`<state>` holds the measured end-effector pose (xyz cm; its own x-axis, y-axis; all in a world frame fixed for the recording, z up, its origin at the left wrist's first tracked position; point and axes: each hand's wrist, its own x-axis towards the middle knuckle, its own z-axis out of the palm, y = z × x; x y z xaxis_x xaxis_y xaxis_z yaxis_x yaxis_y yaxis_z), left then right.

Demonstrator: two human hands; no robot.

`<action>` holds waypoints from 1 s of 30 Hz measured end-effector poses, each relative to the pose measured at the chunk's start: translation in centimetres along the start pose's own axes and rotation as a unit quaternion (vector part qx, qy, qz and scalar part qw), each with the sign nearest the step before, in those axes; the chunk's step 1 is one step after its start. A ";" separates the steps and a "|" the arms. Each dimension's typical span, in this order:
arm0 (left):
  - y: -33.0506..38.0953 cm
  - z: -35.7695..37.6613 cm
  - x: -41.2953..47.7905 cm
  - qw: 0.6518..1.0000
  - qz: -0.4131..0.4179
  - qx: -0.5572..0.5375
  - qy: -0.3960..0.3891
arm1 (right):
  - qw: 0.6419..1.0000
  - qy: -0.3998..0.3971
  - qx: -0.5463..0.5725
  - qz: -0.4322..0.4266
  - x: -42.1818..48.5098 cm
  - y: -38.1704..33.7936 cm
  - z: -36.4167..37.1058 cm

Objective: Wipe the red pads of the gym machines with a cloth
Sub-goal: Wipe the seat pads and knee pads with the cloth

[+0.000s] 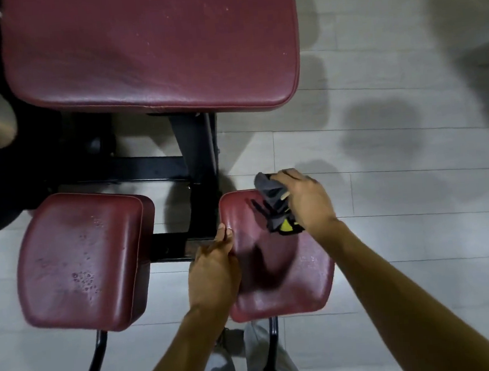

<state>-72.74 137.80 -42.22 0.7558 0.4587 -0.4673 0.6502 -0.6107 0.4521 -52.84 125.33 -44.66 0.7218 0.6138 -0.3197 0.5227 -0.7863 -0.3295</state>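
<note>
Head view: I see the right hand [306, 201] curled tight around a bunched grey cloth [273, 200], holding it on the far right corner of the small right pad [273, 271]. The left hand [215, 269] clasps that pad's left edge, thumb on top. A pale plank floor [412, 172] lies beneath the black frame [148, 166]. The pad's long axis runs away from me, and the cloth trails along it.

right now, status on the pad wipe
Right hand grips cloth at far end of right pad. Left hand holds that pad's inner edge. Left pad spotted with droplets. Nothing in the way.
</note>
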 end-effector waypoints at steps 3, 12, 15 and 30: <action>0.1 0.0 0.2 1.000 -0.014 -0.011 -0.009 | 0.999 -0.024 -0.015 0.020 1.1 1.0 -0.9; 0.8 -1.2 0.4 1.000 -0.005 0.016 0.014 | 0.985 -0.097 -0.042 -0.137 5.4 -12.3 2.7; 0.7 -1.0 0.3 1.000 -0.003 0.002 0.006 | 0.977 -0.096 -0.046 -0.186 5.1 -9.6 2.0; 1.6 -0.3 0.3 0.997 -0.042 -0.054 0.029 | 0.992 -0.109 0.057 -0.028 6.2 -10.7 3.2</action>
<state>-71.48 137.15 -41.41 0.7002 0.5439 -0.4625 0.7129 -0.4967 0.4951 -55.40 137.74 -45.93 0.5709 0.6672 -0.4784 0.4954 -0.7446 -0.4474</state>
